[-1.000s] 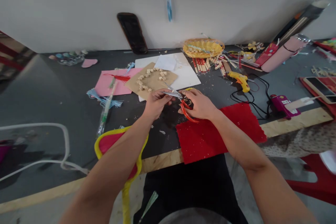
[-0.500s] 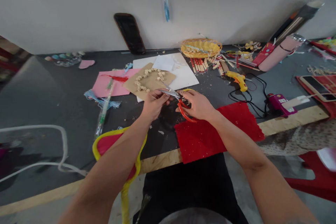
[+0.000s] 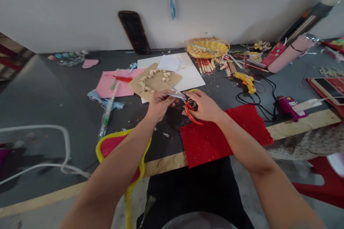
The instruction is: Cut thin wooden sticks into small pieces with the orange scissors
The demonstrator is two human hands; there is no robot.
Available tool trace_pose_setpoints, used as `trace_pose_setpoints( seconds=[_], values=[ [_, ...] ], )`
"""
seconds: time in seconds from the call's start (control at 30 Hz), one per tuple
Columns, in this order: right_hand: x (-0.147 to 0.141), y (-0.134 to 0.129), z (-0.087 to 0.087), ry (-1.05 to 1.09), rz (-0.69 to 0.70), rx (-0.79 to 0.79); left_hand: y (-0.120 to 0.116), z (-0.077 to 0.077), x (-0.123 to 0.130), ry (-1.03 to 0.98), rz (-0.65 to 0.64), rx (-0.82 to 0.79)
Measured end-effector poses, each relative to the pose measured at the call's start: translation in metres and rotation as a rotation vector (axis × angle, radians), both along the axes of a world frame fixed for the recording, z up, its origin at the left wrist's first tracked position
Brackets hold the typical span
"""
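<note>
My right hand (image 3: 202,105) is closed around red-handled scissors (image 3: 191,112), whose blades point left. Close by, my left hand (image 3: 159,106) has its fingers pinched together at the blade tips; what they hold is too small to make out. Just beyond the hands, a string of cream-coloured beads or small pieces (image 3: 146,87) curves over a brown paper square (image 3: 134,85). Under that paper lies a white board (image 3: 195,75) with a smaller white sheet (image 3: 168,63). A red felt cloth (image 3: 206,143) spreads below my right forearm.
A yellow glue gun (image 3: 245,81) with a black cord lies at the right, near a purple power adapter (image 3: 291,107). A yellow basket (image 3: 208,48) and a pink bottle (image 3: 292,53) stand behind. At left are pink paper (image 3: 103,84), a blue tassel (image 3: 100,101) and a white cable (image 3: 66,146).
The whole view has shifted slightly, moving things a little to the right. The scissor blades look closer together; both hands keep nearly the same place.
</note>
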State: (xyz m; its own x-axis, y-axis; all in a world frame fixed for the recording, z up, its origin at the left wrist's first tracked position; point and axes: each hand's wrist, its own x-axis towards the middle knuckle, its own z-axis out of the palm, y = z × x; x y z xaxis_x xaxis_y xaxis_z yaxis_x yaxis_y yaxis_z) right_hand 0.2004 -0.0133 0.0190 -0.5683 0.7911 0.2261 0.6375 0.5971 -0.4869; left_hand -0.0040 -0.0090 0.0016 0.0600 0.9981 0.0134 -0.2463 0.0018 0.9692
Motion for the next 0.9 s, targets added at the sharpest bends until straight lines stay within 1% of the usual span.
trace_pose_setpoints(
  seconds=[0.17,0.3,0.47,0.6,0.73,0.9],
  values=[
    [0.0005,0.0001,0.0012,0.015,0.016,-0.002,-0.0019,0.0042,0.0014,-0.005,0.002,-0.030],
    [-0.0015,-0.0023,0.0037,0.018,0.011,-0.002,-0.0030,0.0063,0.0028,-0.006,0.012,-0.002],
    [-0.0040,-0.0047,0.0028,-0.003,-0.045,-0.013,-0.0025,0.0050,0.0034,-0.010,0.025,0.014],
    [-0.0019,-0.0025,-0.0006,0.002,-0.036,-0.010,-0.0017,0.0033,0.0030,-0.041,0.036,0.002],
    [0.0003,-0.0004,-0.0009,-0.020,0.000,0.024,-0.0011,0.0021,0.0018,-0.020,-0.007,-0.015],
    [0.0000,-0.0002,-0.0005,-0.037,0.004,0.030,-0.0007,0.0019,-0.0001,-0.016,-0.037,-0.033]
  ],
)
